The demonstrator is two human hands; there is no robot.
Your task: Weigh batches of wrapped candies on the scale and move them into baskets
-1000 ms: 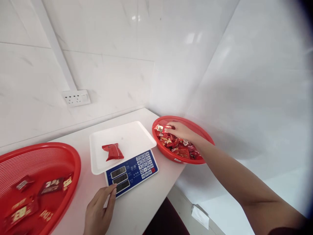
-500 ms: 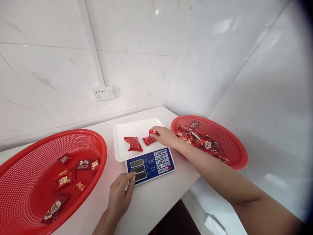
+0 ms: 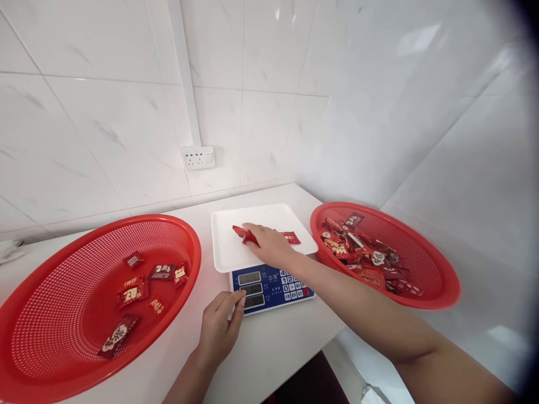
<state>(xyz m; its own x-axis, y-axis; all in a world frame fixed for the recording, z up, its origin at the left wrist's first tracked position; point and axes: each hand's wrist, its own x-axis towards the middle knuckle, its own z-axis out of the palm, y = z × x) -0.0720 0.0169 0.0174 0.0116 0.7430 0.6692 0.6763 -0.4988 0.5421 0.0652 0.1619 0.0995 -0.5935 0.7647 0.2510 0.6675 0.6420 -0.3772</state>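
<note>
A digital scale (image 3: 269, 292) with a blue keypad panel and a white tray (image 3: 227, 255) on top stands on the table. Over the tray, my right hand (image 3: 269, 244) is closed around a red candy packet (image 3: 245, 231), which it partly covers. A second red packet (image 3: 291, 237) lies on the tray to the right, half hidden behind that hand. My left hand (image 3: 221, 322) is by the scale's front left corner, thumb and index finger pinched together beside the displays; whether anything is between them is hidden.
On the left sits a large red mesh basket (image 3: 37, 342) with several wrapped candies inside. Another red basket (image 3: 438, 280), fuller of packets, stands on the right near the wall. A power socket (image 3: 199, 157) is fixed to the tiled wall behind the table (image 3: 269, 353).
My right hand has moved left across the tray, from the right packet to the left one, and grips it. My left hand stays beside the displays. The view has shifted slightly.
</note>
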